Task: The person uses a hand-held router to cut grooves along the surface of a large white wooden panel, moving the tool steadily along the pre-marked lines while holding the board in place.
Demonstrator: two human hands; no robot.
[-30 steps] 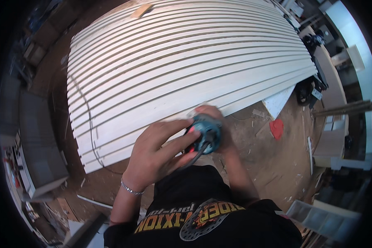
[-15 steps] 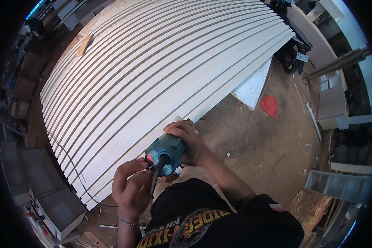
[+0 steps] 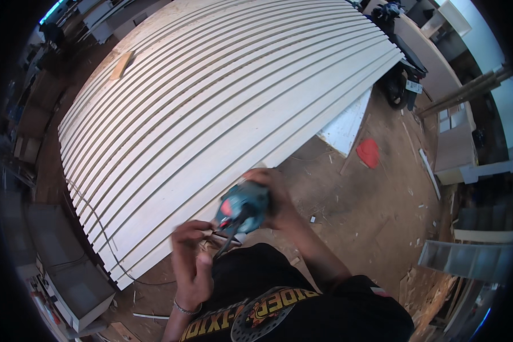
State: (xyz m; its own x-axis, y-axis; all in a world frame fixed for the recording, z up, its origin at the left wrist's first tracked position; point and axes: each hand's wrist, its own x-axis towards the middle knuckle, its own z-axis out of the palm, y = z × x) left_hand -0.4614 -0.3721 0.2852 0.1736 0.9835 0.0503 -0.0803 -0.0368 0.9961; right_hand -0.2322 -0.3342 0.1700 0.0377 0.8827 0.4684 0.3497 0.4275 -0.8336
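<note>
In my right hand [image 3: 276, 196] is a teal corded trim router [image 3: 252, 200], blurred by motion, with its cord end turned toward me. My fingers wrap round its far side, and its base is mostly hidden. My left hand [image 3: 192, 256] is beside the router's near end, next to the black power cord [image 3: 231, 239]. Its index finger and thumb are apart, with the fingertips close to the cord. Just beyond both hands lies a large pale panel [image 3: 211, 131] cut with several long parallel grooves.
A small wood block [image 3: 121, 65] rests on the panel's far left. Thin cable [image 3: 100, 222] crosses its left edge. On the floor at right are a red cloth-like thing [image 3: 367, 153] and a white strip [image 3: 430, 173]. A motorcycle [image 3: 402, 85] stands at the far right; a grey cabinet [image 3: 74, 285] stands left.
The router and my right hand have shifted right. My left hand has also moved right, its fingers coming away from the router's end and spreading apart. The view has shifted slightly.
</note>
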